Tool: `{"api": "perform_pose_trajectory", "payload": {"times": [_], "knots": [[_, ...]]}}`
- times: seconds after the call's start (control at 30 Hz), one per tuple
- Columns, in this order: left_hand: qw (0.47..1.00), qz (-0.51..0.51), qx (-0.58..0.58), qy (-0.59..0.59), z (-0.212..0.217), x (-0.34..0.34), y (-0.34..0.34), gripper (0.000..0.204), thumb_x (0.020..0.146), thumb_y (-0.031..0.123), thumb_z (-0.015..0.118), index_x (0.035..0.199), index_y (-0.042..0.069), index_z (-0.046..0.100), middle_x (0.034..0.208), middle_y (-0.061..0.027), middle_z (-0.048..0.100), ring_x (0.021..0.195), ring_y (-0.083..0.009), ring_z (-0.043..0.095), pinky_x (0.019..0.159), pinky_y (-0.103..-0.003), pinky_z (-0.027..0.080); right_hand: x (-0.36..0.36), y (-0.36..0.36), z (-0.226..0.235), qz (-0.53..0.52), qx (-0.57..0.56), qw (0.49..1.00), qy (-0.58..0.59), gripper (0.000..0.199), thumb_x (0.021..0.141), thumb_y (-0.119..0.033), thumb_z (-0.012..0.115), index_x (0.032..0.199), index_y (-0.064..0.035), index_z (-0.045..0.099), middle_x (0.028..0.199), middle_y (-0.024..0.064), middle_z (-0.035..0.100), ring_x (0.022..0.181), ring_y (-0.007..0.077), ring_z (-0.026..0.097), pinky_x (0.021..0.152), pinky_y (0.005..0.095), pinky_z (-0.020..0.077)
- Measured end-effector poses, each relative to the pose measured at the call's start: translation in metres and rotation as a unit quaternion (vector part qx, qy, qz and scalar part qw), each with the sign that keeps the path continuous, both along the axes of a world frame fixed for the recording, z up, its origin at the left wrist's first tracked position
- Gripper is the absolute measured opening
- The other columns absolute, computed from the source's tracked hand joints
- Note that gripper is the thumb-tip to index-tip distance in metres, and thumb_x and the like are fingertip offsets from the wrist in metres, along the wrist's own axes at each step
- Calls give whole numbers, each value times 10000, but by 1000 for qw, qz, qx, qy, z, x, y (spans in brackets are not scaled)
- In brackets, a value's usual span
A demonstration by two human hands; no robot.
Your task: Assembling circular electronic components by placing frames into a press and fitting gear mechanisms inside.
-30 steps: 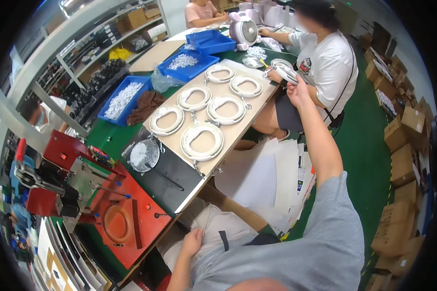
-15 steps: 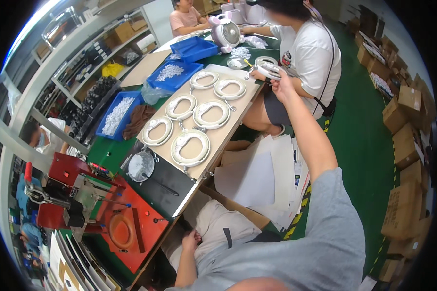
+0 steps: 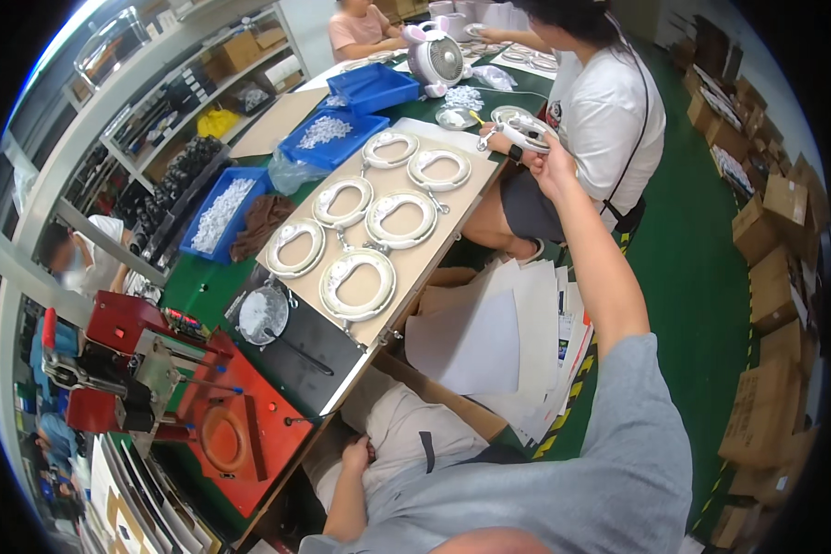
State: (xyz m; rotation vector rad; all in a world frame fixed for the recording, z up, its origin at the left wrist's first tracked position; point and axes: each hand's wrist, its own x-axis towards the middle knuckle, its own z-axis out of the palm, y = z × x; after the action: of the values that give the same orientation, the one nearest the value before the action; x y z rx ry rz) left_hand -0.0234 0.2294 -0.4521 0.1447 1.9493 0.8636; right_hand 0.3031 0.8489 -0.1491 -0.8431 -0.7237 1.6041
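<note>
At the far right of the table, my right hand (image 3: 554,168) is closed on the rim of a white ring-shaped part (image 3: 529,143). More pale ring shows just behind it; I cannot tell whether that is a second part. A small metal hook (image 3: 485,141) hangs at its left side. A co-worker's wrist with a black watch (image 3: 515,154) is close by, its hand mostly hidden behind the ring. Low in my lap, my left hand (image 3: 358,453) rests with curled fingers, nothing seen in it. Several similar white rings (image 3: 389,288) lie on a beige board (image 3: 389,182).
Blue trays (image 3: 297,153) of small white pieces stand beyond the board. Nearer are a clear bowl (image 3: 262,316) of white material and a red press (image 3: 277,434). A co-worker in white (image 3: 609,120) sits at right. Cardboard boxes (image 3: 761,406) line the right wall.
My right hand has moved slightly right with the ring, and the co-worker's watch now shows. The co-worker's other hand has lifted farther back, holding a small pale thing. My left hand stays in my lap.
</note>
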Motion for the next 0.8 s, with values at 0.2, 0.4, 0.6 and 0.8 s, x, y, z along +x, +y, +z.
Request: {"api": "perform_pose_trajectory", "payload": {"times": [0.2,0.4,0.6,0.8], "knots": [[999,12,32,6,-20,-4,-6,361,981,338,643,869,2,714,741,-113,693,577,-216,634,539,-372,487,-14,-11,14,-18,20,999,-18,321,1083,-372,542,1024,-66,617,653,45,577,496,95,460,457,257,363],[1000,-18,-13,-16,-5,2,10,251,1011,255,619,978,15,684,723,-73,649,580,-177,597,551,-332,498,10,-18,32,-15,67,997,-39,307,1069,-380,560,954,-101,613,643,12,558,467,95,414,439,273,309],[1000,-14,8,15,-25,-4,-4,354,999,318,617,871,0,707,759,-124,691,609,-243,643,572,-392,502,13,-15,44,0,65,998,-21,330,1059,-388,582,1017,-63,618,623,25,543,449,93,405,426,254,301],[997,-68,-13,37,-22,-9,-1,258,987,247,609,1027,-5,645,743,-113,668,583,-215,623,554,-376,503,2,-10,43,5,71,997,-6,326,1088,-365,519,948,-82,603,571,5,498,395,79,373,366,251,270]]}}
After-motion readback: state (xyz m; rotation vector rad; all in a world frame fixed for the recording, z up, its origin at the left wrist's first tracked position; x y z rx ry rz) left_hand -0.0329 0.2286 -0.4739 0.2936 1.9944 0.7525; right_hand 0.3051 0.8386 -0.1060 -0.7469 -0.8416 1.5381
